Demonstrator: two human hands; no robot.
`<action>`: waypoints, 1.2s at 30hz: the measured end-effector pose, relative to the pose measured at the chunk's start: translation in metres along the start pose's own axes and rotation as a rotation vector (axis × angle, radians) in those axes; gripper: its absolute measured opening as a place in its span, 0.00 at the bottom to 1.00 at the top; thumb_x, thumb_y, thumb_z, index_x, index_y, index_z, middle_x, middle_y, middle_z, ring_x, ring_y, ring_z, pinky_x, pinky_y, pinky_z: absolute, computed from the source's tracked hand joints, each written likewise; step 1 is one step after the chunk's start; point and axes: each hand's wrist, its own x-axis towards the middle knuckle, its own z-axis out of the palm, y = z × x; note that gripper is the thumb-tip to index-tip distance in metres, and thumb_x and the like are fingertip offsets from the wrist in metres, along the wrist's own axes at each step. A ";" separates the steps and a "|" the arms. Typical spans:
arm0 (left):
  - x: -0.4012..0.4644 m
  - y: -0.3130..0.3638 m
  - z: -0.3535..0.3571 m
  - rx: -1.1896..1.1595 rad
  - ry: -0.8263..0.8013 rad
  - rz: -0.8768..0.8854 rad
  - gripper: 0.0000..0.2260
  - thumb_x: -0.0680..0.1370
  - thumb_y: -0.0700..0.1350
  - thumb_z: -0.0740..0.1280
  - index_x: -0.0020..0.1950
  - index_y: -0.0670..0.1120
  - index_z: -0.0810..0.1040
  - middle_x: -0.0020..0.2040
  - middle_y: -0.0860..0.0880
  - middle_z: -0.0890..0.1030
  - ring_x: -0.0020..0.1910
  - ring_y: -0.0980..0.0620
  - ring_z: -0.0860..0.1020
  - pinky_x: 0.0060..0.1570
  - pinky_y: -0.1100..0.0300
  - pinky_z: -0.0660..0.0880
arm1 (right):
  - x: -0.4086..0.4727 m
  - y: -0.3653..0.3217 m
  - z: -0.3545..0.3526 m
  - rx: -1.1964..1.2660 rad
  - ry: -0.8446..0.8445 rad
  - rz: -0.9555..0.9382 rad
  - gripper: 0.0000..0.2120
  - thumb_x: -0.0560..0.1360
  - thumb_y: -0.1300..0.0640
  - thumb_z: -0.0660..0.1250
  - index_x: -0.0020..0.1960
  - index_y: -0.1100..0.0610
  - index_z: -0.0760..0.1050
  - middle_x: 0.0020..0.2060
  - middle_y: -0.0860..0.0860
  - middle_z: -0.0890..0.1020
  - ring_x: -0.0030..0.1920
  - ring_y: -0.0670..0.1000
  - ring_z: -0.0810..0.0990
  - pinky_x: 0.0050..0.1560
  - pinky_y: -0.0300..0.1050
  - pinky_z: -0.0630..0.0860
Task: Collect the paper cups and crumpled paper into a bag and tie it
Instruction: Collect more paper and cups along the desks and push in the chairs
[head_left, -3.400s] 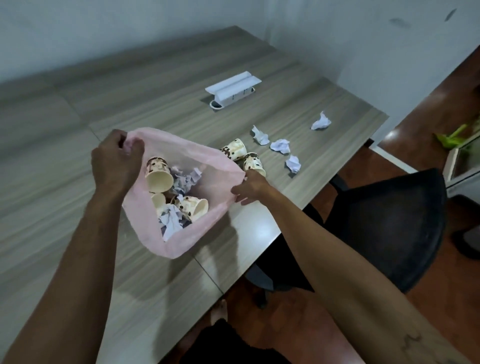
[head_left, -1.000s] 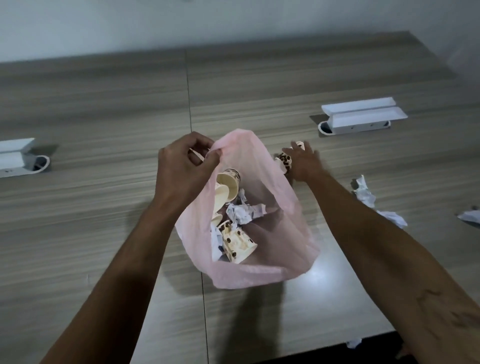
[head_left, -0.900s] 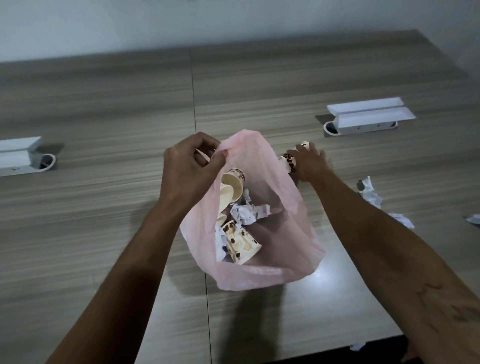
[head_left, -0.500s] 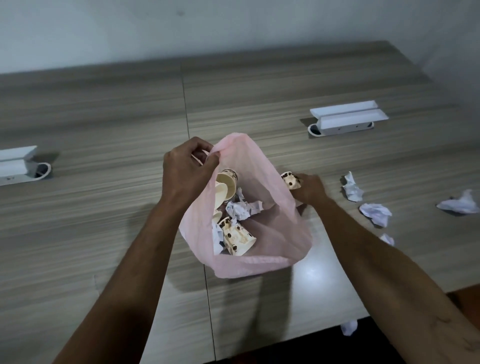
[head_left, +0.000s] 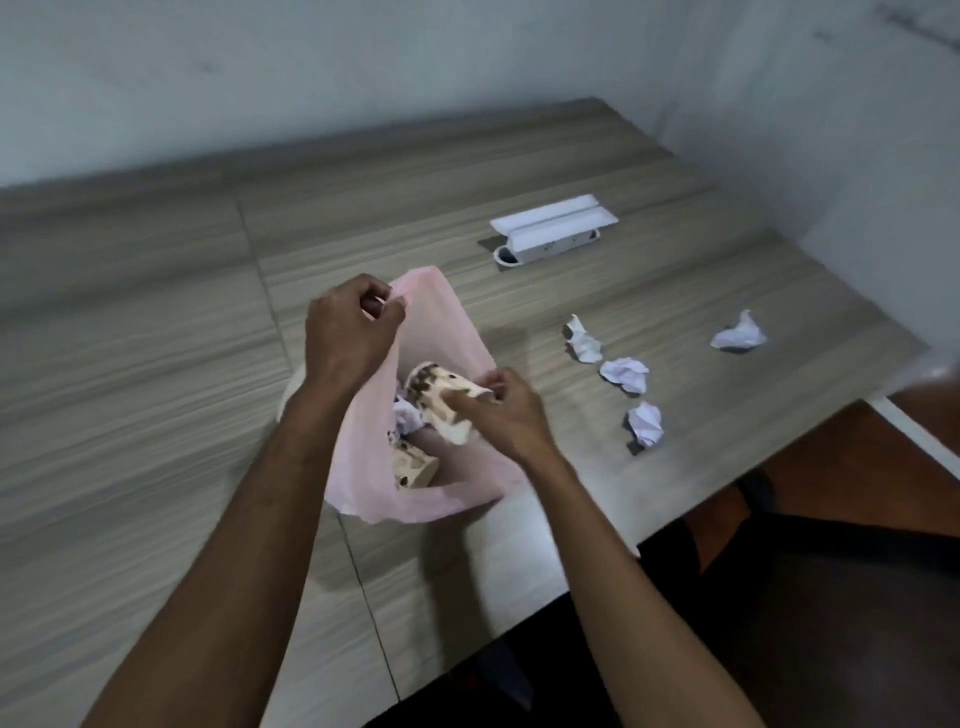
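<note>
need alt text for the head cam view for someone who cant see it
The right hand lowers a spotted paper cup into a pink bag that the left hand holds open by its rim on a wooden table. Four crumpled papers lie to the right.

Pink bag (head_left: 415, 493) stood open mid-surface, spotted paper cup (head_left: 441, 400) tilted at its mouth; four crumpled papers (head_left: 626, 375) lay near the right edge.
</note>
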 end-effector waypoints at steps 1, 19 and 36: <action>0.002 0.006 0.005 -0.005 -0.016 0.018 0.05 0.74 0.47 0.71 0.47 0.46 0.83 0.40 0.49 0.83 0.41 0.51 0.79 0.48 0.59 0.74 | -0.002 -0.005 0.005 -0.034 -0.016 -0.015 0.25 0.68 0.39 0.74 0.58 0.53 0.77 0.53 0.49 0.82 0.50 0.46 0.80 0.49 0.38 0.74; 0.000 0.078 0.089 0.127 -0.099 0.121 0.11 0.73 0.54 0.69 0.52 0.51 0.83 0.45 0.50 0.84 0.47 0.47 0.81 0.45 0.59 0.71 | 0.051 0.108 -0.166 -0.401 0.506 0.287 0.22 0.75 0.49 0.66 0.66 0.54 0.69 0.64 0.58 0.72 0.65 0.61 0.68 0.63 0.54 0.70; -0.036 0.037 0.078 0.096 -0.200 0.152 0.12 0.69 0.49 0.77 0.49 0.49 0.82 0.43 0.49 0.82 0.39 0.51 0.78 0.43 0.55 0.76 | 0.060 0.197 -0.149 -0.380 0.364 0.268 0.13 0.71 0.61 0.71 0.55 0.63 0.80 0.51 0.63 0.81 0.52 0.62 0.80 0.48 0.43 0.73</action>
